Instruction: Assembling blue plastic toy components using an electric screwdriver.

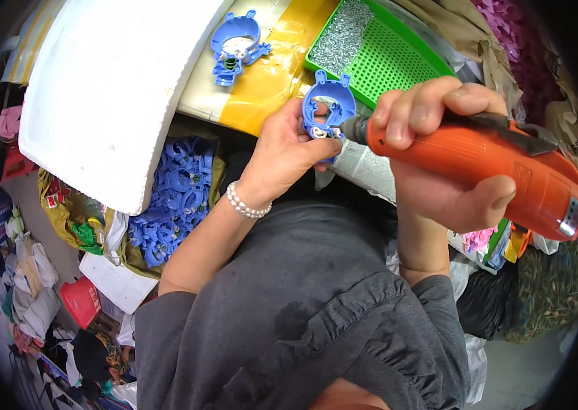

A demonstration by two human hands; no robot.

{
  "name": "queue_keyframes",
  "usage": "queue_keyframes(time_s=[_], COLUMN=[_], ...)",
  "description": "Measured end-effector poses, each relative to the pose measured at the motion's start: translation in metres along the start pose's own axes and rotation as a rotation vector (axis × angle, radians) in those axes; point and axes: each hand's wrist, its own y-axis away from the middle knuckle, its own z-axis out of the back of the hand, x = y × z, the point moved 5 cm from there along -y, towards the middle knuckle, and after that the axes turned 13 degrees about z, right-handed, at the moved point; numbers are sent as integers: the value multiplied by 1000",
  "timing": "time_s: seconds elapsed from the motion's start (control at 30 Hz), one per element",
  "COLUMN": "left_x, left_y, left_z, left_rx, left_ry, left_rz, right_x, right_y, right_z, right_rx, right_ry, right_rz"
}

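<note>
My left hand (282, 150) pinches a blue plastic part (330, 92) with a round rim and two small tabs on top. In my right hand (442, 147) is an orange electric screwdriver (494, 171), gripped around its body. Its dark tip end (355, 130) points left and meets the lower section of the blue part; the exact bit contact is hidden. A second blue part (237, 44) of similar shape lies on the taped box (261, 75), up and left of my left hand. Many small screws (343, 41) fill one end of a green perforated tray (405, 58).
A white foam board (111, 89) covers the upper left. Below its edge, a sack (219, 171) holds a heap of blue parts (176, 198). At lower left stand a red bucket (80, 301) and cloth bundles (32, 307). A black bag (487, 301) rests at right.
</note>
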Motion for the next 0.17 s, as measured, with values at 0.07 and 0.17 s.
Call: queue_keyframes(time_s=[0.07,0.17], left_x=[1,1], left_y=[-1,2], left_z=[0,2], left_rx=[16,6], left_ry=[9,16], left_rz=[-23,-37], right_x=[-6,-10], right_y=[4,9], right_z=[-3,-8], right_rx=[11,-4], right_ry=[-26,-36], right_rz=[-15,-28])
